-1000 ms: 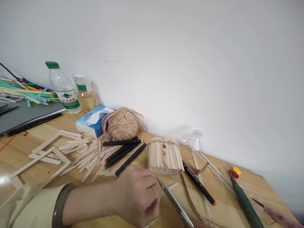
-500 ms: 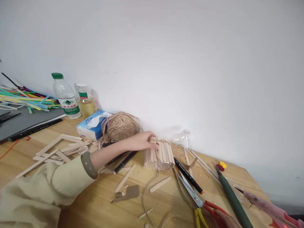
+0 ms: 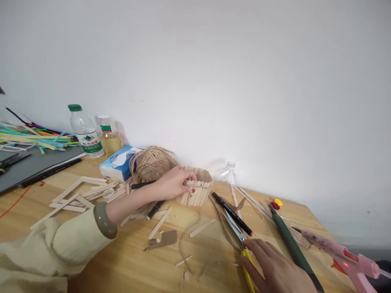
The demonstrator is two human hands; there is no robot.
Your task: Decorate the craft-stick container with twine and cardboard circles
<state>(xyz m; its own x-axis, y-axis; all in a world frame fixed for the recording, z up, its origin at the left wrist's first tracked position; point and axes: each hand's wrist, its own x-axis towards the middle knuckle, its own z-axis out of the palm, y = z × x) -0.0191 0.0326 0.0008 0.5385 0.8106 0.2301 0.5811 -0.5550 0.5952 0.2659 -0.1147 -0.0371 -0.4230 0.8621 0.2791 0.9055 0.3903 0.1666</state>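
Note:
At the middle of the table, my left hand [image 3: 174,182] grips the near rim of a small cup covered in craft sticks [image 3: 198,194]. The cup stands upright with its opening showing, and twine runs round its upper part. Loose twine lies on the table in front of it. At the lower right, my right hand [image 3: 271,262] rests over the handles of the scissors [image 3: 236,228], fingers stretched and apart. One yellow handle shows beside the thumb; the other handle is hidden under the hand. A black marker [image 3: 232,213] lies against the scissors' blades.
A twine ball [image 3: 154,164], tissue pack [image 3: 117,165] and two bottles, one a water bottle [image 3: 88,136], stand behind on the left. Loose craft sticks [image 3: 70,199] lie in front of them. A pink glue gun [image 3: 339,252] and green tool [image 3: 295,246] lie on the right.
The cup has gone from tilted, with its base towards me, to upright beside the wall. My right hand has come further into view, over the scissors' handles. The view has shifted slightly.

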